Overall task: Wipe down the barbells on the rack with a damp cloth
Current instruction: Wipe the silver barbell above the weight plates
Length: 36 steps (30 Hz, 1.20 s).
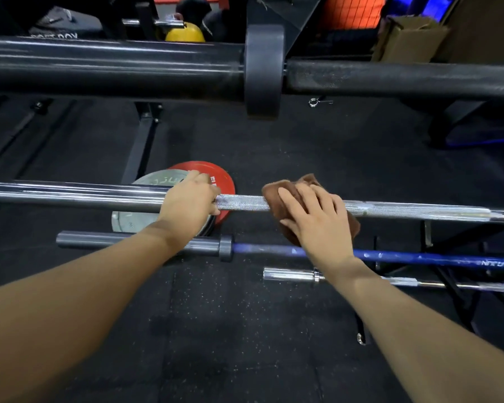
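Left hand: the left hand (pixel 189 203) is curled over the chrome bar (pixel 242 202), knuckles up, at the point where the smooth sleeve meets the knurled shaft; forearm stretched forward from the lower left.
Right hand: the right hand (pixel 314 216) lies on top of the cloth (pixel 277 196), fingers spread and bent down over it, pressing it onto the chrome bar; forearm comes in from the lower right.
Cloth: brown, bunched, draped over the knurled shaft to the right of the left hand, a short bare stretch of bar between them; part of it hangs below the bar under the palm.
Chrome bar: runs level across the view from edge to edge, in front of the person.
Writing, blue bar: white letters on the blue bar (pixel 419 257) at the far right, upside down and not legible.
Writing, plates: white letters "EL" show on the red plate (pixel 204 173) beside the left hand, the rest hidden; raised marks on the grey plate (pixel 154 181) cannot be read.
Writing, background: pale letters at the upper left, partly cut off, unreadable.
Other bars: a thick black bar (pixel 114 65) with a collar crosses the top; the blue bar and a thin chrome bar (pixel 291 274) lie lower, partly behind the right forearm.
Floor: the speckled black floor (pixel 245 330) carries both plates, the grey one overlapping the red.
Background: a yellow object (pixel 184 32) and a cardboard box (pixel 408 36) beyond the black bar.
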Available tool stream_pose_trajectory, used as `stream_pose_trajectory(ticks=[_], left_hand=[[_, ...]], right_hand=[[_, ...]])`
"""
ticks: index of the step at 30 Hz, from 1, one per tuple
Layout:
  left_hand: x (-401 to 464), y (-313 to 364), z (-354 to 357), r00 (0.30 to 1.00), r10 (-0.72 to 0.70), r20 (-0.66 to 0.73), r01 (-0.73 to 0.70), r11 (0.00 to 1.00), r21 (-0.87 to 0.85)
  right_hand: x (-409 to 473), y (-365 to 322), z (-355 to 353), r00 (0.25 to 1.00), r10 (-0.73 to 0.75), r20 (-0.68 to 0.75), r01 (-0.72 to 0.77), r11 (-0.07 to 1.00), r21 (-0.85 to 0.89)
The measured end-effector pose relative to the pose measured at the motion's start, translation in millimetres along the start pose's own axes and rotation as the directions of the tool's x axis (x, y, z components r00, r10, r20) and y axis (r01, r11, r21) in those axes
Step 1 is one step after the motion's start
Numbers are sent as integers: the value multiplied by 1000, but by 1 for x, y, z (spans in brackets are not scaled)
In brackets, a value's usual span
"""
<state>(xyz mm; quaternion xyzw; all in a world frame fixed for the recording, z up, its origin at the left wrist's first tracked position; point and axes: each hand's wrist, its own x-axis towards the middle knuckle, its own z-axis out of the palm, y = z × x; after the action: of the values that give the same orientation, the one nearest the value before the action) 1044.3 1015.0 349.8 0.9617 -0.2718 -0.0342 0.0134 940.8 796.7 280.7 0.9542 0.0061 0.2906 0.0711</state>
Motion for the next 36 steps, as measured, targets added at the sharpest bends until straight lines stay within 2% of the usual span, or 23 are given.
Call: stream_pose_trajectory(ticks=[5, 8, 9, 12, 15, 18, 21, 22, 26, 28, 30, 34, 36], left_hand=[[-3, 0, 3, 998, 17, -58, -18, 999, -27], [-5, -4, 4, 994, 29, -101, -35, 998, -60], [-5, -6, 5, 994, 30, -107, -37, 997, -61], [-5, -10, 4, 992, 46, -114, -50, 998, -31], [-5, -8, 2, 996, 36, -78, -38, 999, -15], [-4, -4, 4, 998, 31, -45, -31, 999, -9], [-2, 0, 5, 999, 12, -40, -13, 1000, -16], [-2, 0, 6, 999, 14, -52, -15, 1000, -11], [-4, -2, 7, 995, 5, -98, -7, 1000, -25], [-4, -3, 6, 997, 3, -75, -3, 1000, -2], [-5, -4, 5, 999, -2, -53, 3, 1000, 24], [-8, 5, 8, 996, 11, -85, -3, 995, 98], [-10, 16, 8, 992, 32, -126, -18, 994, 112]], right_hand=[[40, -68, 1, 992, 128, 26, -129, 988, 81], [61, -110, 5, 949, 313, 33, -314, 941, 125], [63, -114, 7, 943, 331, 20, -330, 934, 133], [58, -98, 12, 976, 217, -26, -211, 968, 136], [45, -65, 11, 977, 206, -44, -203, 977, 65], [32, -46, 10, 957, 288, -39, -286, 957, 47], [41, -71, 5, 878, 478, -35, -476, 878, 54], [47, -84, 5, 870, 493, -30, -490, 869, 66], [60, -111, 12, 948, 317, -16, -312, 939, 143], [55, -98, 13, 979, 204, -2, -202, 969, 146], [46, -69, 9, 988, 153, 34, -155, 982, 109], [18, 2, 2, 981, 192, 30, -193, 979, 66], [15, 6, -1, 948, 318, 32, -319, 944, 79]])
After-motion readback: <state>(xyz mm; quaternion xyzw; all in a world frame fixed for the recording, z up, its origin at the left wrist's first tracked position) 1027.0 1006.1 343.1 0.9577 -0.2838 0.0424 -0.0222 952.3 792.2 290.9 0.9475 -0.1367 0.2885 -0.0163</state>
